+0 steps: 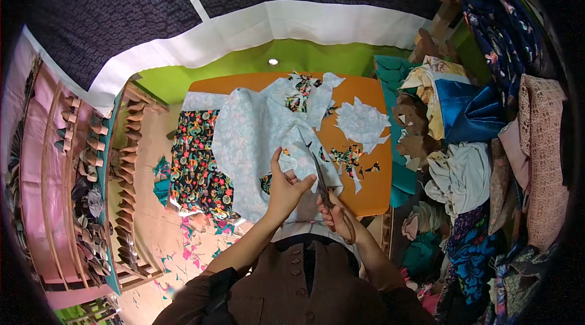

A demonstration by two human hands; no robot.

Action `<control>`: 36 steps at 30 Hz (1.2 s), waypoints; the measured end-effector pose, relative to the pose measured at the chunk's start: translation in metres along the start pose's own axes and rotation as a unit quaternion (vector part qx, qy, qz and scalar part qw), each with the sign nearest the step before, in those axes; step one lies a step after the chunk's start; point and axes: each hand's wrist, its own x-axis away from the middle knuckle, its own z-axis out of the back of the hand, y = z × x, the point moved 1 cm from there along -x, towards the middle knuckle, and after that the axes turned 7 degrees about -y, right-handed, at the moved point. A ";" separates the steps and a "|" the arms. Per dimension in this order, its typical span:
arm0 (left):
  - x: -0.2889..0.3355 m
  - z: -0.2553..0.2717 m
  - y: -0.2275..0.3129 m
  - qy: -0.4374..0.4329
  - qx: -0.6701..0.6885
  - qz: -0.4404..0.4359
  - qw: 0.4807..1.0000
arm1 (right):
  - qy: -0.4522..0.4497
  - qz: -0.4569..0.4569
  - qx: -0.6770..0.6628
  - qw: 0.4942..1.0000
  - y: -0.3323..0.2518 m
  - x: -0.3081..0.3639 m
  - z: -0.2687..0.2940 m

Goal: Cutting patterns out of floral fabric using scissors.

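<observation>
My right hand (333,214) is closed round the handles of a large pair of scissors (322,180), whose dark blades point away from me over the cloth. Just left of the blades, my left hand (286,189) grips a small pale piece of fabric (297,159), its thumb toward the scissors. Under both hands spreads a big printed cloth (247,142), pale reverse side up. Its black floral face (201,172) shows at the left, hanging over the table's edge. Where the blades meet the fabric is hard to make out.
The orange table (372,194) carries a pile of pale cut pieces (362,121) and dark floral scraps (348,157). Heaped fabrics (463,178) crowd the right side. A wooden rack (127,185) with shoe-shaped pieces stands left. Coloured scraps (192,246) litter the floor.
</observation>
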 end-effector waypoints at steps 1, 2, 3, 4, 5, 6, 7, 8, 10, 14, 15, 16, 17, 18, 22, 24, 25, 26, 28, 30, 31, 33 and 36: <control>0.000 -0.001 0.000 -0.002 0.000 -0.001 1.000 | 0.010 0.001 -0.002 1.000 0.000 0.000 0.000; 0.000 -0.002 -0.001 0.006 -0.004 -0.003 1.000 | 0.011 0.002 -0.001 1.000 0.000 0.000 0.000; 0.000 -0.002 -0.001 0.014 -0.009 -0.005 1.000 | 0.013 -0.006 -0.007 1.000 0.002 0.000 0.000; 0.000 -0.002 0.000 0.015 -0.009 -0.005 1.000 | 0.013 -0.016 -0.014 1.000 0.003 0.000 0.001; 0.000 -0.002 0.002 0.017 -0.009 -0.001 1.000 | 0.013 -0.016 -0.013 1.000 0.001 0.000 0.000; 0.000 -0.003 0.004 0.019 -0.008 0.003 1.000 | 0.022 -0.023 -0.024 0.999 -0.002 0.000 -0.001; 0.000 -0.003 0.005 0.019 -0.008 0.003 1.000 | 0.031 -0.030 -0.035 0.998 -0.006 0.000 -0.002; -0.001 -0.002 0.006 0.019 -0.012 0.002 1.000 | 0.031 -0.031 -0.035 0.998 -0.009 0.000 -0.003; -0.001 -0.002 0.006 0.020 -0.017 0.001 1.000 | 0.026 -0.040 -0.095 0.994 -0.014 -0.001 -0.003; -0.001 0.000 0.001 0.010 -0.057 0.000 0.998 | 0.002 -0.011 -0.035 0.999 -0.010 0.001 0.001; -0.001 0.000 -0.001 0.003 -0.083 0.000 0.997 | 0.010 -0.009 -0.047 0.999 -0.011 0.000 0.000; -0.002 0.001 -0.004 0.004 -0.084 0.000 0.996 | 0.017 -0.007 -0.059 0.998 -0.012 -0.002 0.000; -0.003 0.002 -0.007 0.005 -0.070 -0.001 0.998 | 0.016 -0.007 -0.060 0.998 -0.014 -0.005 0.003; -0.003 0.003 -0.008 0.005 -0.055 -0.002 0.998 | 0.016 -0.073 -0.099 0.992 -0.015 -0.007 0.007; -0.001 0.007 -0.002 0.011 -0.104 0.013 0.994 | -0.032 -0.095 -0.055 0.993 -0.019 -0.001 0.010; -0.002 0.009 -0.004 -0.010 -0.125 0.029 0.992 | -0.037 -0.085 -0.080 0.992 -0.014 -0.002 0.010; -0.001 0.010 -0.003 -0.010 -0.125 0.030 0.992 | -0.041 -0.077 -0.104 0.991 -0.012 -0.003 0.010; -0.001 0.010 0.000 -0.020 -0.131 0.032 0.991 | -0.041 -0.077 -0.105 0.991 -0.014 -0.003 0.008; -0.001 0.011 0.001 -0.028 -0.137 0.035 0.990 | -0.026 -0.086 -0.086 0.992 -0.019 -0.003 0.006; -0.001 0.014 -0.003 -0.031 -0.104 0.038 0.993 | -0.041 -0.093 -0.069 0.992 -0.019 0.000 0.008; -0.002 0.016 -0.006 -0.030 -0.104 0.039 0.993 | -0.053 -0.098 -0.052 0.992 -0.019 0.002 0.009; -0.002 0.018 -0.011 -0.039 -0.099 0.037 0.994 | -0.059 -0.088 -0.062 0.992 -0.016 0.001 0.009; 0.002 0.014 -0.003 -0.078 -0.140 0.056 0.985 | -0.054 -0.078 -0.058 0.994 -0.008 0.000 0.011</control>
